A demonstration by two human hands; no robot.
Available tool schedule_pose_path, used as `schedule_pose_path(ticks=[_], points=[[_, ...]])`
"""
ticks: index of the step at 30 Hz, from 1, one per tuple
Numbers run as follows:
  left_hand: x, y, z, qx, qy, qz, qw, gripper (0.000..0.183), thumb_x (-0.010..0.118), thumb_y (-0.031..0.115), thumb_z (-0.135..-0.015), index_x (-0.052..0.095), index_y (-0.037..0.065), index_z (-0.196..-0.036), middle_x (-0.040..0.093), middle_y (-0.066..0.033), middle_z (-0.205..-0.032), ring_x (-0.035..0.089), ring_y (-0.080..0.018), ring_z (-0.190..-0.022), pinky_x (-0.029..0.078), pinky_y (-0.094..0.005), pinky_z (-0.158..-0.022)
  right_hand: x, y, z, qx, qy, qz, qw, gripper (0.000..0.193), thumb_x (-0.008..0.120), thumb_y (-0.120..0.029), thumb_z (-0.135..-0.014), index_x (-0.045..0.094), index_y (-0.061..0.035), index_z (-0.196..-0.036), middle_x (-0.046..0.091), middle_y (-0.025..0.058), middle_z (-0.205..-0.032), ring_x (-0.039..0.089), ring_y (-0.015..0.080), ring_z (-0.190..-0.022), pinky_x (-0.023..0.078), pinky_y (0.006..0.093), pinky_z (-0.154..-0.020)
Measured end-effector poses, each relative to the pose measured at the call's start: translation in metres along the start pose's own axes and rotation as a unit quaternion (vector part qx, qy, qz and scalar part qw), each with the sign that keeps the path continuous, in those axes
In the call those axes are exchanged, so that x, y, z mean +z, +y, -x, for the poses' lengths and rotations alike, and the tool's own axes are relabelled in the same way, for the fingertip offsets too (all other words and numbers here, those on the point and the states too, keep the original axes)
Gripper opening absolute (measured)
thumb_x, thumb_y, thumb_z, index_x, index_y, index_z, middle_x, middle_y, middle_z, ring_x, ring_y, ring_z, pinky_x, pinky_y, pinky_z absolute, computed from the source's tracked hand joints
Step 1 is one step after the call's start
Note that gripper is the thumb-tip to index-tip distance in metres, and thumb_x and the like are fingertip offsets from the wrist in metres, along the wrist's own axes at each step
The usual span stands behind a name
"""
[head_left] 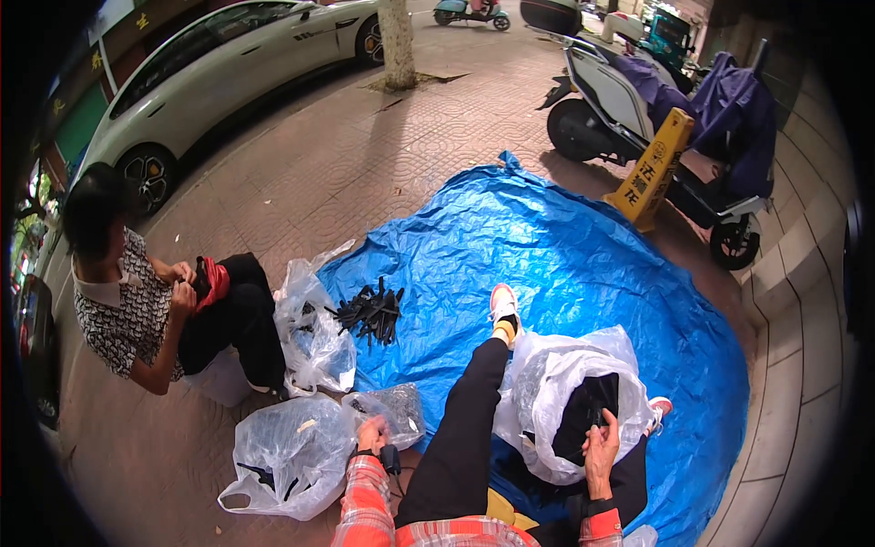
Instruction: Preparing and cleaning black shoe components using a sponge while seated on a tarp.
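My right hand (601, 449) is at the mouth of a white translucent plastic bag (529, 383) between my legs. Its fingers close on a black piece against the black contents (583, 415); the piece's exact shape is lost in the dark. Lower left, my left hand (372, 435) rests with curled fingers at a small clear bag (398, 407) full of small dark parts. What those fingers hold, if anything, I cannot make out. Beside this hand lies an open clear bag (292, 456) with a few black pieces inside.
A blue tarp (583, 264) spreads under my feet, bearing a pile of black strips (372, 312). Another clear bag (314, 333) stands by it. At left a seated person (132, 301) handles a red and black item. Scooters, a yellow sign (652, 169) and a parked car (237, 68) surround the pavement.
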State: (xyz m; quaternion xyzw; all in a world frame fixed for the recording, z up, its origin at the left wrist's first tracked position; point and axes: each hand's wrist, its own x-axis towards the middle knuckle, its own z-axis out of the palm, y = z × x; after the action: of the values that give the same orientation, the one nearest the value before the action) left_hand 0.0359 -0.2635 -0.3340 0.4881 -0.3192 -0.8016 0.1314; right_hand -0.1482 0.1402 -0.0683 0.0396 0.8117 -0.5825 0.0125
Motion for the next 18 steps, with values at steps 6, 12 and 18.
schedule_pose_path(ticks=[6, 12, 18], points=[[-0.02, 0.018, 0.009, -0.025, 0.017, 0.2, 0.979, 0.022, 0.053, 0.001, -0.077, 0.055, 0.003, -0.098, 0.055, -0.0058, -0.072, 0.051, -0.0165, -0.058, 0.043, -0.027, -0.047, -0.015, -0.013, 0.025, 0.049, -0.036, -0.132, 0.989, 0.035, 0.05, -0.002, -0.085, 0.044, -0.0011, -0.119, 0.054, 0.0052, -0.069, 0.049, 0.0076, -0.047, 0.041, 0.019, -0.039], [-0.032, 0.051, 0.06, 0.033, -0.02, 0.241, 0.97, 0.026, 0.051, 0.006, -0.081, 0.05, 0.008, -0.107, 0.059, -0.0084, -0.087, 0.054, -0.0176, -0.066, 0.045, -0.0297, -0.055, -0.041, -0.016, 0.069, 0.031, -0.043, -0.165, 0.985, 0.037, 0.05, -0.001, -0.085, 0.046, -0.0034, -0.121, 0.055, 0.0044, -0.069, 0.05, 0.0063, -0.05, 0.04, 0.0179, -0.041], [0.066, 0.112, 0.201, -0.04, -0.189, 0.096, 0.976, 0.026, 0.055, 0.004, -0.083, 0.048, 0.002, -0.108, 0.055, -0.0071, -0.079, 0.053, -0.0158, -0.067, 0.045, -0.023, -0.057, -0.051, -0.033, 0.102, 0.013, -0.081, -0.164, 0.983, 0.037, 0.051, -0.002, -0.084, 0.047, -0.0051, -0.121, 0.056, 0.0049, -0.069, 0.051, 0.0065, -0.051, 0.041, 0.0181, -0.041]])
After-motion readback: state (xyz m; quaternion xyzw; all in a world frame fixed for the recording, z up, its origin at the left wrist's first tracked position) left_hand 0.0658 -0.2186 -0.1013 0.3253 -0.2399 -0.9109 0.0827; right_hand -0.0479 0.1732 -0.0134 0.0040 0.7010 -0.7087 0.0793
